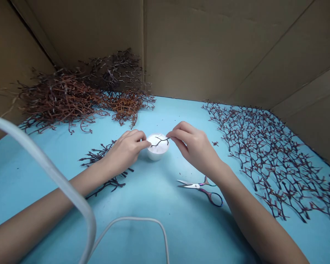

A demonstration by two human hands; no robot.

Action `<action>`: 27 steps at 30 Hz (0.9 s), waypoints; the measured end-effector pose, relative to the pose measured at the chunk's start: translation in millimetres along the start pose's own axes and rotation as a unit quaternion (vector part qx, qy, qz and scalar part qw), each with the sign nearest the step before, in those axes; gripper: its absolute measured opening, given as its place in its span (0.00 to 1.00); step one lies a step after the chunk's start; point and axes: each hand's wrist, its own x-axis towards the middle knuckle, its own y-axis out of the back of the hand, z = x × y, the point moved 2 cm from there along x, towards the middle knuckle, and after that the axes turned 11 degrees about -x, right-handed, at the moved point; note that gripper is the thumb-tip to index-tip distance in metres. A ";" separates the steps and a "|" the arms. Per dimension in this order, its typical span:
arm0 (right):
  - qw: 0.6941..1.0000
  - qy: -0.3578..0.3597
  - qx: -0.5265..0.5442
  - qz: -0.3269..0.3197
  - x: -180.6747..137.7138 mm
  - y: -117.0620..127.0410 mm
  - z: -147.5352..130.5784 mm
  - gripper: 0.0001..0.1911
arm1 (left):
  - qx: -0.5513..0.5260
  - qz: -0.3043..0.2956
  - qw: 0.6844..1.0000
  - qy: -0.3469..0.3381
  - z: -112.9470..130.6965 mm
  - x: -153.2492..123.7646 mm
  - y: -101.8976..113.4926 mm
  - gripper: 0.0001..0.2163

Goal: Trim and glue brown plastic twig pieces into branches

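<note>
My left hand [125, 152] and my right hand [194, 146] meet above a small white cup [155, 156] filled with white material. Pinched between their fingertips is a dark branched twig [159, 141], held low over the cup's white fill. Whether it touches the fill, I cannot tell. Small embroidery scissors [200, 189] with dark looped handles lie below my right hand. Some dark twigs [104, 165] lie beneath my left wrist, partly hidden by it.
A heap of reddish-brown twigs [71, 99] rises at the back left, and many dark twigs [269, 161] are spread across the right. The blue work surface [165, 216] meets cardboard walls [203, 47]. A pale cable [57, 172] loops through the near foreground.
</note>
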 end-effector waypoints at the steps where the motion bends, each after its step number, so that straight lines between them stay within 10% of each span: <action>1: 1.000 -0.001 -0.001 -0.002 0.2 -0.7 0.0 0.11 | 0.005 -0.006 1.000 0.002 0.2 0.0 -0.1 0.16; 12: 1.000 0.001 -0.001 -0.020 2.1 -8.8 0.5 0.11 | 0.017 -0.037 0.999 -0.002 1.4 1.2 1.9 0.17; 27: 0.999 -0.013 -0.009 0.052 3.5 16.7 0.7 0.09 | -0.081 0.067 0.994 0.023 3.8 2.3 6.5 0.11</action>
